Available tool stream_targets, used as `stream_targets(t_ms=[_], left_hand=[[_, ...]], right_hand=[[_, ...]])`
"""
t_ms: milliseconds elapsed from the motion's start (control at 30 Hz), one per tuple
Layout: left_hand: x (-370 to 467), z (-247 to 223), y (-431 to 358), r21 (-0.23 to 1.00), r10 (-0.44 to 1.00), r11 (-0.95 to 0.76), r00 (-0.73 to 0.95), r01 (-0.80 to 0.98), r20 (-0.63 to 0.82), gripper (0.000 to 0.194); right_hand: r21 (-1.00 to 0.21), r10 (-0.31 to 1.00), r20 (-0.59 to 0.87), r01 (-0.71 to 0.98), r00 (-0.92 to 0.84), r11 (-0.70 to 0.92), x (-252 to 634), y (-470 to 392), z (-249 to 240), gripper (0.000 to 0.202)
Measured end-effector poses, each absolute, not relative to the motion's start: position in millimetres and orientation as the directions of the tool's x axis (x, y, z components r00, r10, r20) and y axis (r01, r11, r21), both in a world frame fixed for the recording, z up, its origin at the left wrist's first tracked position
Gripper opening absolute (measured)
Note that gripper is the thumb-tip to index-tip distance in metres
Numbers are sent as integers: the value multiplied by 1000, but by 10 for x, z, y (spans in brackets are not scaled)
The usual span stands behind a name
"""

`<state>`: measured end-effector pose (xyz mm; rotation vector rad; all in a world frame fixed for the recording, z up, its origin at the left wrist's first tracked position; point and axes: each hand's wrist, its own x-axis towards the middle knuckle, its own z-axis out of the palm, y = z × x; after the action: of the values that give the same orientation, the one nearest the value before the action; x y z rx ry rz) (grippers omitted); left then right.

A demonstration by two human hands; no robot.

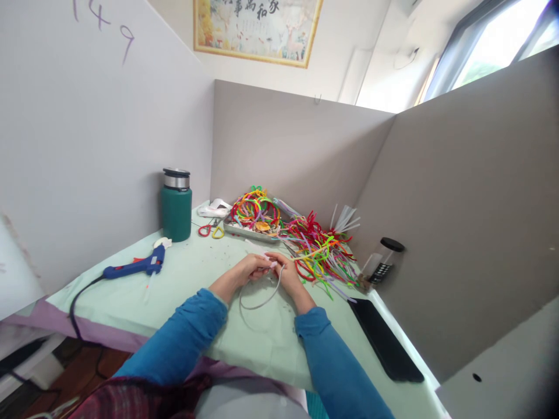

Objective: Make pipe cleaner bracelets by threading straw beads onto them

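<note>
A thin, pale grey-white hoop (262, 305), shaped like a headband, hangs in a curve below my two hands, just above the table. My left hand (247, 270) is closed in a pinch, its fingertips meeting those of my right hand (286, 274). A small pale pink piece (273, 265) shows between the fingertips; its exact form is too small to tell. One end of the hoop runs up into my right hand, while the other goes behind my left hand, partly hidden by the fingers.
A glue gun (133, 267) with a cord lies left, near a green bottle (176, 209). Scissors (217, 232) and a metal tray (248, 233) of colourful pipe cleaners are behind my hands. More pipe cleaners (321, 250), a clear jar (382, 262) and a black slab (386, 340) are right.
</note>
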<state>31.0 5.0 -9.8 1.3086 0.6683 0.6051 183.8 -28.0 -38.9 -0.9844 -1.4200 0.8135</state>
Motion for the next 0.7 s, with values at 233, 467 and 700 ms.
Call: stream_targets(t_ms=[233,467,700], left_hand=[[291,-34,-16,989,697,150,710,-1,-105,33],[304,-60,19,985,734,162,675,-63,-77,33],[313,-61,39,980,802,130,597,-152,-14,34]], right_hand=[[-857,876,481,191,-32,478,1843,-269,-403,34],[-848,869,494,221,2,482,1827,-244,-414,23],[-862,892,447,300,67,409,1809,-288,-370,24]])
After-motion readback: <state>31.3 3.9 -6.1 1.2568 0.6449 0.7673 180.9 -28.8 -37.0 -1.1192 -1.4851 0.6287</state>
